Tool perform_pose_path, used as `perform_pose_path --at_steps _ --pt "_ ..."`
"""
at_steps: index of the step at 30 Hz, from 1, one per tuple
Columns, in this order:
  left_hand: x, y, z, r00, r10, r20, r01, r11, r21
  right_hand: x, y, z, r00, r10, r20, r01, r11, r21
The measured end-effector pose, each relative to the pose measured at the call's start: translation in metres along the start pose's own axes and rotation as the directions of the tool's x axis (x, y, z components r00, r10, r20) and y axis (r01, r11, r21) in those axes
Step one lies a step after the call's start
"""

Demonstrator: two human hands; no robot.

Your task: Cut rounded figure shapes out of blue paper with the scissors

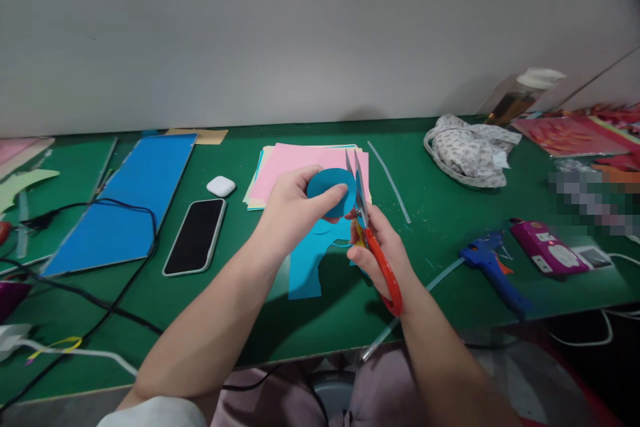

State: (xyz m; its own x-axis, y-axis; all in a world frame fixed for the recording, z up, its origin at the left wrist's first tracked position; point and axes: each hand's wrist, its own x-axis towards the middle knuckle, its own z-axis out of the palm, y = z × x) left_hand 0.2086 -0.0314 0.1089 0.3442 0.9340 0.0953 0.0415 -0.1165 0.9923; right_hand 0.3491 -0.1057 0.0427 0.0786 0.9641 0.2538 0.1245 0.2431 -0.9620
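My left hand (305,195) pinches a round blue paper disc (325,185), its thumb lying across the front. In my right hand (379,243) is a pair of scissors (384,272) with red handles. The blades point up and stand slightly apart, right at the disc's right edge. Under both hands lies a blue paper scrap (305,273) with curved cut edges. Behind them is a stack of coloured paper (290,160), pink on top. Some of my right fingers are hidden behind the scissor handles.
On the left lie a phone (195,237), a white earbud case (221,186), a blue board (130,200) and black cables. To the right are a blue glue gun (493,267), a purple device (547,247), a patterned cloth pouch (470,150) and a bottle (523,97). A clear glue stick (389,181) lies near the stack.
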Motion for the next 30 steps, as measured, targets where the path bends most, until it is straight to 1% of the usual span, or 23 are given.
perform_pose_path --at_steps 8,15,22,25,30 --pt "-0.0005 0.0009 0.0003 1.000 -0.007 0.001 0.007 1.000 0.001 0.0008 0.0003 0.0009 1.000 -0.009 -0.004 0.009 1.000 0.007" --pt "0.0004 0.0002 -0.0007 1.000 -0.010 0.005 0.010 1.000 0.015 0.0005 0.0004 -0.0006 1.000 0.012 0.000 -0.012 1.000 0.007" --pt "0.0010 -0.0003 -0.0023 1.000 -0.005 0.026 0.005 1.000 -0.026 -0.0004 -0.0009 -0.0020 1.000 0.019 0.003 -0.019 1.000 0.017" --pt "0.0012 0.0002 -0.0029 1.000 -0.013 0.018 0.014 1.000 -0.010 -0.0004 0.0002 -0.0014 1.000 0.023 -0.014 -0.023 1.000 0.015" --pt "0.0022 -0.0020 -0.0035 1.000 -0.021 0.014 0.020 1.000 0.024 -0.0001 0.0025 -0.0007 1.000 -0.005 -0.024 0.005 1.000 -0.005"
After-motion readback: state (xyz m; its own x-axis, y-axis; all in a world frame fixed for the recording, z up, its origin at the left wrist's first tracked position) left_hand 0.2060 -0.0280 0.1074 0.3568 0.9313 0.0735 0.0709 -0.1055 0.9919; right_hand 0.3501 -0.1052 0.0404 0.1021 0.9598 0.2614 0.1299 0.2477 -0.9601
